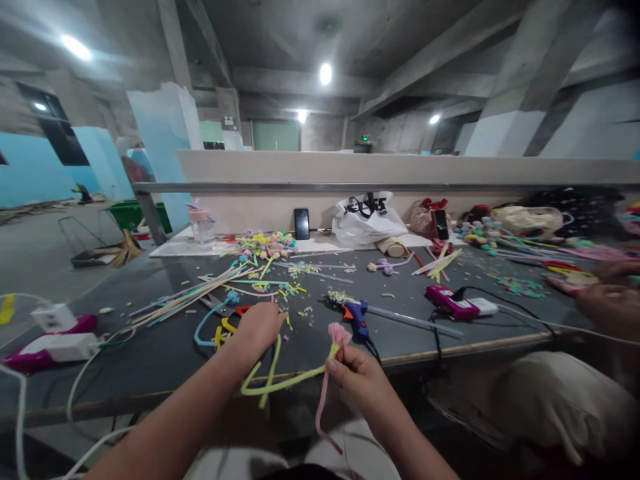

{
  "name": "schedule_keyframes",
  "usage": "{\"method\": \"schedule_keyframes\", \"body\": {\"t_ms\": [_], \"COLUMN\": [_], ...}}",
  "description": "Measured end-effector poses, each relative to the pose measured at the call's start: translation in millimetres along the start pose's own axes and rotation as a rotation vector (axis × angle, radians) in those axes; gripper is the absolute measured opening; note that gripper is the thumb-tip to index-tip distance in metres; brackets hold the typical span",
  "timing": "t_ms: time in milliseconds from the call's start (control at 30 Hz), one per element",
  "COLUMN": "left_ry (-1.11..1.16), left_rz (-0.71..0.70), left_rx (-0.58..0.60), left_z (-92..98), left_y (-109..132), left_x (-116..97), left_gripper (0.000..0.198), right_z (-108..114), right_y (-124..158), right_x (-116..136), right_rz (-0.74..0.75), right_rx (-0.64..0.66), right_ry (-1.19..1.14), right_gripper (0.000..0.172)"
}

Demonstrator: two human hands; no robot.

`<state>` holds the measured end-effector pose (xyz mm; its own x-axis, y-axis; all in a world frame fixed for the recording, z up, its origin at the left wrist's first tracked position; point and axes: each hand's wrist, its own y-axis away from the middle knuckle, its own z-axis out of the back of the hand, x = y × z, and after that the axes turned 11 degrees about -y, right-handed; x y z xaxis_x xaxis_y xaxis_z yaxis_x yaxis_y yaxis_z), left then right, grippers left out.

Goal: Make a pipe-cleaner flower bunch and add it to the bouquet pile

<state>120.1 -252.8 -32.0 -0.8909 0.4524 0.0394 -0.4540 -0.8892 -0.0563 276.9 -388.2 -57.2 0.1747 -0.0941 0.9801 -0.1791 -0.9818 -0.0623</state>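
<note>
My right hand [361, 379] is closed around a pink pipe-cleaner flower [339, 333] whose pink stem hangs down below the table edge. A yellow-green pipe cleaner [280, 383] runs from that hand leftwards and loops toward my left hand [260, 327]. That hand rests knuckles-up on the grey table [150, 360], fingers curled over a pipe cleaner near the loose yellow and blue pieces [220, 330]. A blue glue gun [356, 315] lies just beyond my right hand.
Several long pipe cleaners [200, 290] and scraps litter the table. A pink glue gun [450, 301] with cable lies to the right, power strips [55, 333] at left. A phone [301, 223], white bag [367, 220] and bottle [203, 227] stand at the back. Another person's hands [607, 293] work at right.
</note>
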Motion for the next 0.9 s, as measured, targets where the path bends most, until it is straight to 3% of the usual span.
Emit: {"method": "schedule_keyframes", "body": {"t_ms": [133, 333, 500, 633, 700, 800, 900], "left_ry": [-0.015, 0.016, 0.09, 0.467, 0.705, 0.963, 1.07], "left_rz": [0.008, 0.021, 0.038, 0.091, 0.045, -0.058, -0.117], "left_rx": [-0.005, -0.046, -0.137, -0.275, -0.286, -0.221, -0.066], "left_z": [-1.6, -2.9, 17.1, 40.8, 44.8, 37.3, 23.0], "left_y": [6.7, 18.5, 36.2, 60.2, 74.1, 92.8, 103.8], "left_x": [-1.2, 7.5, 29.7, 42.1, 39.3, 23.3, 3.5], "left_gripper": [0.022, 0.023, 0.034, 0.027, 0.022, 0.013, 0.009], "right_z": [1.0, -1.4, -2.1, -8.5, -13.9, -23.1, -31.7], "right_y": [-0.7, -0.8, -0.3, -1.1, -1.0, 0.8, 3.9], "right_x": [-6.0, -9.2, -12.0, -15.4, -14.8, -9.2, -1.8], "right_rz": [0.001, 0.004, -0.002, -0.053, -0.094, -0.131, -0.124], "right_rx": [-0.006, -0.014, 0.022, 0.053, 0.067, 0.128, 0.198], "right_ry": [0.004, 0.027, 0.017, -0.022, -0.058, -0.13, -0.193], "right_gripper": [0.027, 0.019, 0.019, 0.025, 0.027, 0.027, 0.023]}}
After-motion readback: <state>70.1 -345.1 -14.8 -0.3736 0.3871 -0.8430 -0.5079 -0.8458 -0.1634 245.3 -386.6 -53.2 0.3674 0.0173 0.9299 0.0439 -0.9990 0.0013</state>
